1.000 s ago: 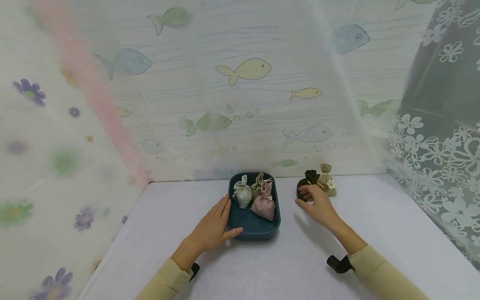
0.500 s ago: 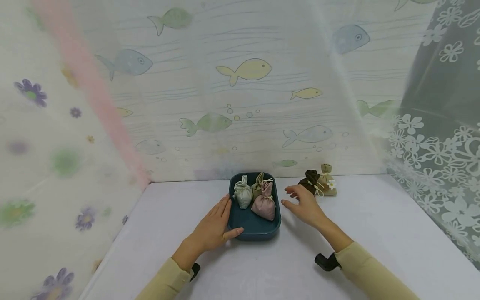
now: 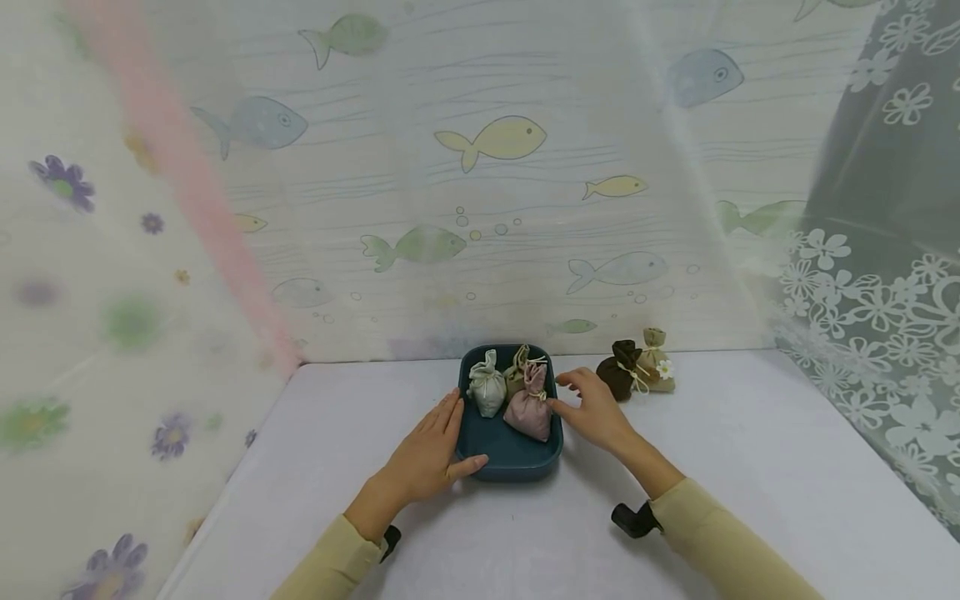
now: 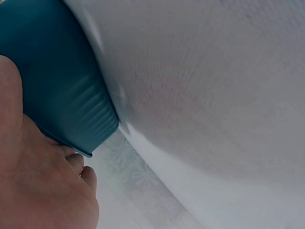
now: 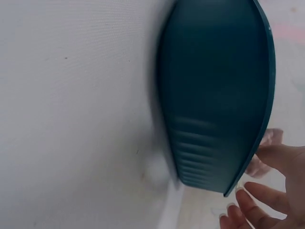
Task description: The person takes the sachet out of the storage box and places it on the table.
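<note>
A dark blue-green plastic bin (image 3: pixel 498 457) stands on the table in the head view. Inside it are a pale grey cloth pouch (image 3: pixel 488 394), an olive-brown pouch (image 3: pixel 514 380) and a pink pouch (image 3: pixel 528 414), each tied at the neck. My left hand (image 3: pixel 422 454) rests along the bin's left side, fingers straight and thumb over the rim near the front corner. On the opposite side, my right hand (image 3: pixel 596 410) has its thumb tip right at the rim beside the pink pouch. In the right wrist view its fingers (image 5: pixel 267 195) are spread, with nothing between them.
To the right of the bin, a dark brown pouch (image 3: pixel 618 371) and a tan pouch with a white flower (image 3: pixel 657 362) sit together at the back of the white-covered table (image 3: pixel 360 400). A fish-print curtain (image 3: pixel 480 200) hangs behind.
My right hand has moved left, away from the dark brown pouch, to the bin's right rim. The left hand, the bin and the pouches have stayed in place.
</note>
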`<move>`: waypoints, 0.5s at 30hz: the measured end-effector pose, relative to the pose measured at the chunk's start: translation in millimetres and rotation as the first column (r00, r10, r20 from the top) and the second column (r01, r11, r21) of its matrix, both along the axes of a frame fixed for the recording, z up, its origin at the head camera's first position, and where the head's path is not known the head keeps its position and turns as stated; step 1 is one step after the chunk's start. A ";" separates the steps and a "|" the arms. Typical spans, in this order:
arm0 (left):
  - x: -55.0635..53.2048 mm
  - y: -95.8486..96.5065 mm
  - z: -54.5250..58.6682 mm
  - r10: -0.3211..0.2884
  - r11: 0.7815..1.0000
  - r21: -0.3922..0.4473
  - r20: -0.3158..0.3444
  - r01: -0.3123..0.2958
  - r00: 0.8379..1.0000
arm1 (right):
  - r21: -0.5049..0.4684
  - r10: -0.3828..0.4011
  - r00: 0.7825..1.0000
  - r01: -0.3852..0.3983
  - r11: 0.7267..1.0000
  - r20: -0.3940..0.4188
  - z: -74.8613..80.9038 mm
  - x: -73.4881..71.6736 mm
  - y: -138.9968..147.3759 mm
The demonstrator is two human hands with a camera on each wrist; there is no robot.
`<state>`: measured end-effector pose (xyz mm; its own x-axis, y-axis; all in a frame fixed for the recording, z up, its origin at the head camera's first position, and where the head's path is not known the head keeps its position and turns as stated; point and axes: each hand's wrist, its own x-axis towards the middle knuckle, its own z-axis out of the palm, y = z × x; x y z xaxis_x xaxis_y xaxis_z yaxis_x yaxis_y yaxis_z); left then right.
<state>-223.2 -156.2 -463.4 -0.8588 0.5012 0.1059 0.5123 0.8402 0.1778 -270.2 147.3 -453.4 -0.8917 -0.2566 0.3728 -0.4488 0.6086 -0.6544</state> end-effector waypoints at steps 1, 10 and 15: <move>0.1 0.2 0.3 0.002 1.000 -0.005 -0.001 -0.002 1.000 | 0.001 -0.004 1.000 0.004 1.000 0.001 -0.2 -1.1 -1.1; 1.0 -0.3 0.2 -0.012 1.000 0.018 -0.009 0.012 1.000 | 0.038 -0.045 0.999 0.045 0.998 0.013 -1.8 -10.6 -13.2; -0.2 -1.0 -1.9 -0.019 1.000 0.023 -0.022 0.019 1.000 | 0.064 -0.047 0.999 0.046 0.997 0.020 -4.7 -14.1 -20.6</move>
